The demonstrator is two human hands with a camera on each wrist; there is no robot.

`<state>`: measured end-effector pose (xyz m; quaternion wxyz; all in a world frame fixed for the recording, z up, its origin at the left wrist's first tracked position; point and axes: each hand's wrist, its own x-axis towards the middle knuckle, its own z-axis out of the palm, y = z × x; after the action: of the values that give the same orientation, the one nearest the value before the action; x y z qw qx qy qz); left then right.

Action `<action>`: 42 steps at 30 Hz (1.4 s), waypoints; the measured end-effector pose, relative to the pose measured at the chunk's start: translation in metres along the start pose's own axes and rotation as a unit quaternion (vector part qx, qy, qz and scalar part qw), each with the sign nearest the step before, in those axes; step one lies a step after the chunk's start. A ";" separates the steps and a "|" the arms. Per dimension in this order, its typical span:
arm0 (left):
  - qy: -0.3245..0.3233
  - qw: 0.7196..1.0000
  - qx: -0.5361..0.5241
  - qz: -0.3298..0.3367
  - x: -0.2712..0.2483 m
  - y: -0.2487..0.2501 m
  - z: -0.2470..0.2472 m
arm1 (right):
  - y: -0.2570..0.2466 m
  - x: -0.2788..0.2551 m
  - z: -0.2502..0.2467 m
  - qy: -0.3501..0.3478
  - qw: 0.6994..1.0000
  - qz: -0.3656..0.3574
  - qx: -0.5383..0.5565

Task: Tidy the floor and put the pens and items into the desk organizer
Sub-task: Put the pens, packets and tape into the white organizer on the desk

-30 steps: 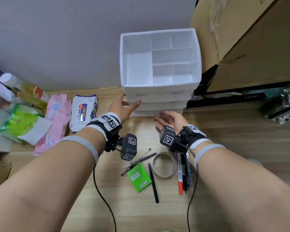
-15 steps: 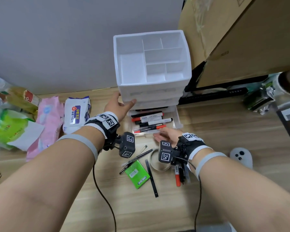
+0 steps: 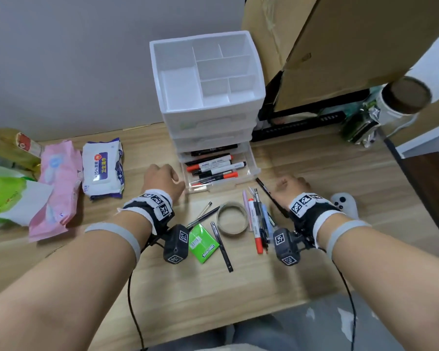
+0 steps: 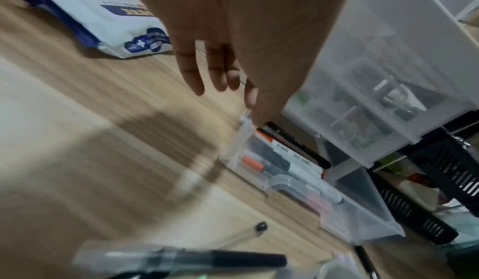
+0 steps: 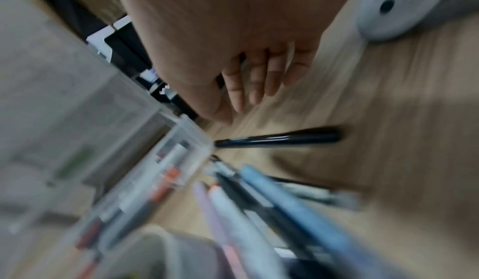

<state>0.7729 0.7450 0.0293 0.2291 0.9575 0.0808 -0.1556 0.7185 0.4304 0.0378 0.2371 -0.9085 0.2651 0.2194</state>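
Observation:
The white desk organizer (image 3: 205, 97) stands against the wall with its clear bottom drawer (image 3: 252, 171) pulled out and several markers (image 3: 213, 168) inside. My left hand (image 3: 162, 177) hovers at the drawer's left front corner with relaxed fingers; its thumb touches that corner (image 4: 246, 119). My right hand (image 3: 290, 186) is just right of the drawer, fingers loosely curled and holding nothing, over a black pen (image 3: 264, 190). On the floor lie a bunch of pens (image 3: 257, 219), a tape roll (image 3: 232, 219), a green gum pack (image 3: 203, 243) and another black pen (image 3: 222, 245).
Wet wipes (image 3: 103, 168), a pink pack (image 3: 58, 183) and a green bag (image 3: 3, 193) lie at the left. A white controller (image 3: 345, 203) sits right of my right wrist. Cardboard boxes (image 3: 340, 46) and a black rack (image 3: 302, 122) stand behind at the right.
The bottom drawer has come out of the organizer. My right hand left the drawer front and moved right. My left hand dropped from the organizer's side to the drawer's corner.

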 end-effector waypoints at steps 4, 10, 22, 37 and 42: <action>-0.060 0.998 -0.006 0.011 -0.019 -0.008 0.016 | 0.025 -0.004 0.017 -0.050 0.996 -0.008 -0.074; -0.159 0.982 0.073 0.067 -0.040 -0.010 0.041 | 0.034 -0.005 0.042 0.001 0.998 -0.043 -0.052; -0.182 0.974 0.110 0.082 -0.043 -0.005 0.050 | 0.036 -0.006 0.032 -0.075 0.992 -0.027 -0.097; -0.167 0.973 0.142 0.074 -0.043 0.006 0.059 | 0.020 -0.026 0.066 -0.034 0.991 -0.075 -0.101; -0.180 0.977 0.101 0.061 -0.041 0.001 0.052 | 0.008 -0.023 0.067 -0.047 0.993 -0.043 -0.102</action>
<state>0.7206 0.7160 -0.0006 0.1512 0.9352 -0.0364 -0.3182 0.6777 0.4700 -0.0060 0.1650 -0.9270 0.1907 0.2775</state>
